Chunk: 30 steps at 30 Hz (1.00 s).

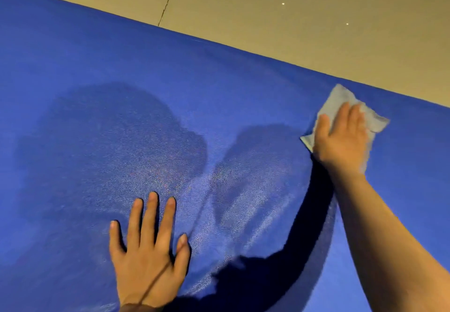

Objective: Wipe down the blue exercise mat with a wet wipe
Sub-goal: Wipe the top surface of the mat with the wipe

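1. Blue exercise mat [97, 68] lay flat on a beige tiled floor [316, 7], filling most of the view.
2. Right hand [341, 138], arm outstretched, pressed straight fingers on the wet wipe near the mat's far edge.
3. Left hand [148, 250] rested palm-down on the mat, fingers spread.
4. Wet wipe [341, 99] lay flattened beneath the right hand.

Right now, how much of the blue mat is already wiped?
The middle of the blue mat shows glistening streaks, so it looks wiped. The right hand presses the wet wipe flat near the far edge; the left hand rests flat. The matte far-left and right parts look unwiped.
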Available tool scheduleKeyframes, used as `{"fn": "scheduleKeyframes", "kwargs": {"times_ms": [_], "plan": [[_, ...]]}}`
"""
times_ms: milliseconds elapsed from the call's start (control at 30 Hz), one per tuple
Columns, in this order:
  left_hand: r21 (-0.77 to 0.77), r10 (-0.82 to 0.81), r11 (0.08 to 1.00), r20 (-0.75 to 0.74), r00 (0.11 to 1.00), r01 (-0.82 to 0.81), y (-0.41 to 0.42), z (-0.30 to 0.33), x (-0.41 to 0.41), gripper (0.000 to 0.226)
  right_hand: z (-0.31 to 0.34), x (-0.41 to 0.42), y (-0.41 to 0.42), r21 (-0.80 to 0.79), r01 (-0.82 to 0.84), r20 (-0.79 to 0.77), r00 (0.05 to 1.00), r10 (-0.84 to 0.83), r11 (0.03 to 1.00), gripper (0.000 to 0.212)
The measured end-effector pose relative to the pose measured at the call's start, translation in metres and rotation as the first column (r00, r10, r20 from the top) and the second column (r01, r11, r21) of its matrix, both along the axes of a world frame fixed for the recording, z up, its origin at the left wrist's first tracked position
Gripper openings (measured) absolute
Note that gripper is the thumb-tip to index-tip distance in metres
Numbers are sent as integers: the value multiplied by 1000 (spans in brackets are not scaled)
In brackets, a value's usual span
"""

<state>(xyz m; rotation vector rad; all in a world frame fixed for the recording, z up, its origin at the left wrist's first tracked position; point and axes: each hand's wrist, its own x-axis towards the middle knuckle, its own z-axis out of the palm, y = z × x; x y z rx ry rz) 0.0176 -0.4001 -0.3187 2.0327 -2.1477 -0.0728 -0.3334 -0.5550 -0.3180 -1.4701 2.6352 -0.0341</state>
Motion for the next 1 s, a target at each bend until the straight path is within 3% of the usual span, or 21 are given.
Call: {"fn": "scheduleKeyframes", "kwargs": {"times_ms": [67,133,200,267,300,367,400,467,567,667,767,833,900,1000], "plan": [[9,7,1000,-8,1000,-7,-1,1,-1,63,5,-22,17,-5,191,-36,981,-191,982,73],[15,6,1000,-10,1000,-6,-2,2,-1,62,1,2,16,-9,245,-61,968,-245,970,63],[13,10,1000,-22,1000,-9,-1,2,-1,62,4,50,4,14,95,-180,979,-90,995,50],[8,9,1000,-24,1000,-8,-1,1,-1,63,6,112,-2,3,-164,-306,939,157,986,60],[3,9,1000,-23,1000,-9,0,0,-1,62,7,151,1,-49,-321,-221,927,303,946,66],[-23,4,1000,-5,1000,-4,2,-3,1,60,11,227,12,-155,-513,159,830,534,844,64],[-40,-2,999,-5,1000,2,2,-5,1,59,14,249,19,-192,-584,252,747,615,789,59],[-56,-14,998,-31,999,12,0,-5,0,57,9,248,26,-250,-644,276,668,691,723,54],[-9,-10,1000,-34,999,10,-1,-1,-1,61,-4,175,34,-222,-561,181,780,600,797,62],[12,-1,1000,-52,999,1,1,0,0,62,0,81,60,-111,-253,104,959,265,961,74],[32,6,999,-55,998,-4,3,-2,0,62,9,31,93,-27,50,43,998,-49,998,70],[59,-1,998,-48,999,4,1,-1,-1,62,10,34,92,-34,72,20,997,-71,997,73],[84,-24,996,-43,999,27,1,3,-2,60,7,67,78,-77,-122,104,986,130,989,74],[76,-118,989,-126,985,128,22,7,12,57,9,159,53,-186,-486,159,842,515,854,63]]}}
